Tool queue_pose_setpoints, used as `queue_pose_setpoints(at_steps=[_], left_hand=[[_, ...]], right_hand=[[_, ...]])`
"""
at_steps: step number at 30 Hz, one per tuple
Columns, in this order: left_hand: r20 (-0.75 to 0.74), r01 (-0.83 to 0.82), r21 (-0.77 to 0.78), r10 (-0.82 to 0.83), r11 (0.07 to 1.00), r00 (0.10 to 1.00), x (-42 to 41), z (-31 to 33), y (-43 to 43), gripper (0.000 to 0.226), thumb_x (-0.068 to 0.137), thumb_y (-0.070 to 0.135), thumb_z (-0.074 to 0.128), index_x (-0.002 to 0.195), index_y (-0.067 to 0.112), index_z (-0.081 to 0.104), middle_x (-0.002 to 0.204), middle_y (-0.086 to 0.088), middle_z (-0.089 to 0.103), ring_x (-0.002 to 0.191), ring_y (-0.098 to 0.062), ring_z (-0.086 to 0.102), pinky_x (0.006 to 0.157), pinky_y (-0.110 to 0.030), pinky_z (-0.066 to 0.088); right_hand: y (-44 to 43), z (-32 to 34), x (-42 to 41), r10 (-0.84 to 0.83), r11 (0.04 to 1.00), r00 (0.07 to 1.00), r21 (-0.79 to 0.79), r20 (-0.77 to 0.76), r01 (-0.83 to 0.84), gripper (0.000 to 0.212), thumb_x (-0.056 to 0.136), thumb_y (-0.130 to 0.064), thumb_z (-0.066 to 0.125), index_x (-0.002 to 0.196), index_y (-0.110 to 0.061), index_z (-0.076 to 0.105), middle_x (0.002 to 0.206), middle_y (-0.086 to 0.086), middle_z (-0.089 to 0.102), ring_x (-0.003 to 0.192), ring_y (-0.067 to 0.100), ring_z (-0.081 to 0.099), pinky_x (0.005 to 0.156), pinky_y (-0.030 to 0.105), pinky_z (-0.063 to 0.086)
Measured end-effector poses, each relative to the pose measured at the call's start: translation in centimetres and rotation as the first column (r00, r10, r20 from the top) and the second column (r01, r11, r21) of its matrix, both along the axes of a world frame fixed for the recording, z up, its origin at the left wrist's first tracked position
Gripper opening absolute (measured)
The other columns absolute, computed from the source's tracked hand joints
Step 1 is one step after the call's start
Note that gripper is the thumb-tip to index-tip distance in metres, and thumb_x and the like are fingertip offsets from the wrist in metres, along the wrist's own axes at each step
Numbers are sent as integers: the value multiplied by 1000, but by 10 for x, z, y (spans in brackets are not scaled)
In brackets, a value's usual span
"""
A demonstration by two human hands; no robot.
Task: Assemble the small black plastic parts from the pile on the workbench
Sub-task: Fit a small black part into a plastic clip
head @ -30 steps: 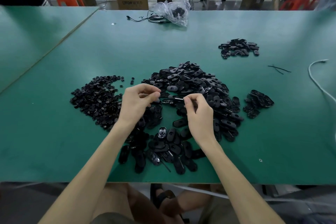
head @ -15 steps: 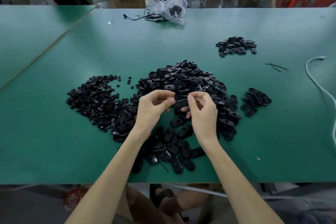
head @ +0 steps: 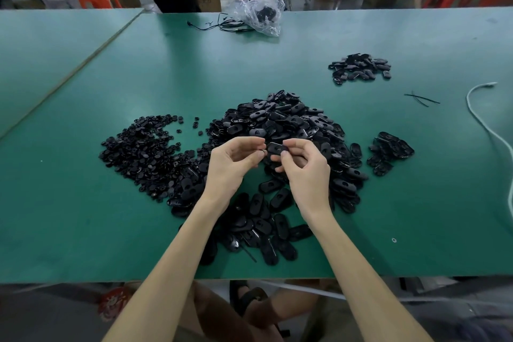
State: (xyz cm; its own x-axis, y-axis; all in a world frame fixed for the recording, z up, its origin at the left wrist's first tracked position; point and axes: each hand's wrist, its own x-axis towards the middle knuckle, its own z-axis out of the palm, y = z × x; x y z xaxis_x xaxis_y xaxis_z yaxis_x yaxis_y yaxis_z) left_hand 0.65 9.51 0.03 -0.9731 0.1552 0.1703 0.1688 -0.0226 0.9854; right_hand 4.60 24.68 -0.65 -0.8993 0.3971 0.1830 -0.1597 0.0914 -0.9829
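A green worktop (head: 83,216) fills the head view, and the main pile of black oval shells (head: 288,122) is heaped at its centre. A flatter spread of smaller black pieces (head: 144,153) lies to the left of that pile. More shells are scattered in a loose patch (head: 263,228) toward the near edge, between the person's forearms.

The left hand (head: 230,166) and right hand (head: 305,172) meet above the front of the main pile, each with fingers curled. Between them they hold a single black oval part (head: 276,148) clear of the surface. The left thumb and forefinger pinch its left end, and the right thumb and fingertips are clamped on its right end.

A small heap (head: 388,153) sits just to the right of the main pile, and another small heap (head: 359,68) lies farther back on the right. A crumpled clear plastic bag (head: 261,15) rests at the far edge, and a white cable (head: 483,119) trails along the right edge.
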Motion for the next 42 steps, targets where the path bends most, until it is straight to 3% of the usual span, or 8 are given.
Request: queue_pose_setpoints(at_steps=[10, 17, 22, 28, 32, 36, 42], left_hand=[[-16, -18, -7, 18, 1000, 1000, 0, -4, 0, 15, 94, 4, 72, 106, 11, 77, 98, -3, 79, 92, -18, 76, 74, -21, 57], [-26, -56, -53, 54, 997, 998, 1, -4, 1, 9, 98, 13, 68, 99, 13, 77, 85, -7, 76, 74, -11, 68, 71, -21, 56], [-21, -54, -19, 54, 998, 998, 2, -2, 4, 11, 103, 9, 60, 103, 2, 68, 88, -8, 77, 71, -14, 71, 64, -22, 56], [-32, -60, -57, 58, 997, 998, 1, -4, 3, 13, 100, 7, 65, 104, 9, 77, 77, 0, 72, 69, -7, 64, 68, -19, 54], [-45, -45, -87, 41, 995, 998, 1, -5, 2, 23, 100, 3, 63, 111, 14, 79, 86, -5, 74, 74, -7, 66, 71, -19, 54], [-98, -50, -155, 35, 987, 995, 1, -4, 2, 23, 99, 3, 64, 106, 19, 80, 99, -12, 70, 73, -10, 66, 71, -20, 54], [-94, -32, -188, 15, 982, 996, 3, -2, 4, 19, 99, 4, 65, 107, 16, 79, 91, -7, 74, 69, -9, 63, 67, -22, 53]], right_hand=[[0, 0, 2, 29, 999, 1000, 42, 3, -29, 15, 100, -2, 66, 112, -9, 72, 95, 2, 78, 85, 13, 78, 76, 26, 63], [0, -1, 2, 42, 997, 999, 61, 7, -43, 15, 100, -2, 66, 113, -7, 72, 98, 4, 78, 87, 13, 79, 76, 27, 63], [0, -2, 1, 34, 997, 999, 67, 1, -34, 15, 100, -1, 66, 112, -7, 72, 94, 1, 77, 85, 13, 78, 73, 25, 62], [1, -3, 1, 48, 998, 999, 52, 0, -48, 15, 100, -1, 64, 111, -8, 72, 94, 2, 78, 86, 14, 79, 73, 25, 62], [0, -2, 2, 55, 997, 998, 49, 3, -55, 16, 101, 0, 64, 112, -8, 72, 96, 3, 77, 87, 14, 78, 74, 25, 62], [0, -1, 3, 57, 997, 998, 47, 5, -58, 17, 100, 1, 63, 111, -8, 73, 96, 5, 77, 87, 15, 78, 74, 24, 61], [0, -1, 3, 60, 995, 998, 75, 11, -61, 20, 100, 4, 63, 112, -8, 73, 100, 8, 76, 87, 16, 77, 75, 26, 62]])
